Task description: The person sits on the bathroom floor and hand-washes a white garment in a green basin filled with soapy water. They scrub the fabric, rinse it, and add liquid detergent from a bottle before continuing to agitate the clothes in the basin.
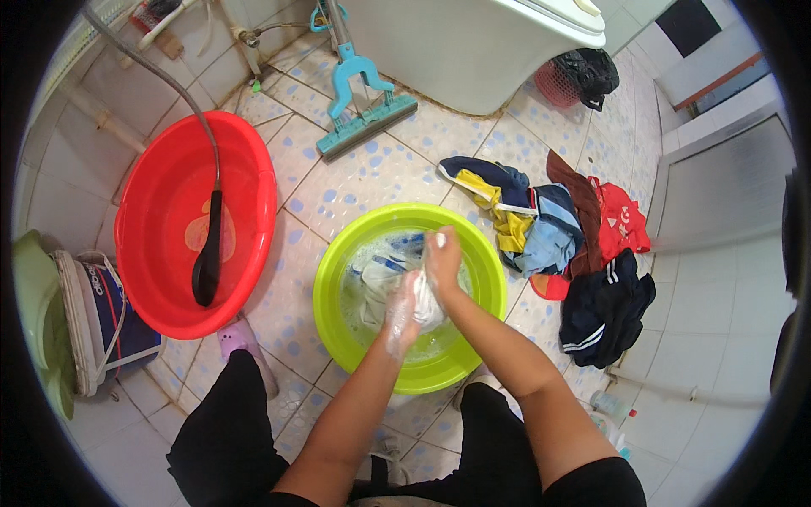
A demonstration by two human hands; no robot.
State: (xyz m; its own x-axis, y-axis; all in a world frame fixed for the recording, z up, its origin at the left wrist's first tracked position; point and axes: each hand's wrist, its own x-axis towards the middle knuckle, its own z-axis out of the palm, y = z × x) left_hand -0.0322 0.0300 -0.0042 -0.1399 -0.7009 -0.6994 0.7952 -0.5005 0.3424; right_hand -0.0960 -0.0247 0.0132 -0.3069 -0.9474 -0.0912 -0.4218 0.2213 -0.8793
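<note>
A lime-green plastic basin [329,304] holds soapy water with suds and a wet white cloth garment [379,285] that has blue parts. Over the basin's middle, my left hand [403,307], with foam on its wrist, grips the white fabric. My right hand [443,256] is closed on the same fabric just to the right and a bit farther from me, with a blob of suds on it. The two hands are close together, and the cloth bunches between them. Parts of the garment lie under the water and foam.
Left stands a red plastic basin [158,266] with a black shower head [208,266] inside. A turquoise sponge mop [367,123] rests beyond the green basin. Piled clothes [548,222] and a dark garment [605,310] lie right. A bucket [117,317] lies far left; plastic bottles [609,403] are lower right.
</note>
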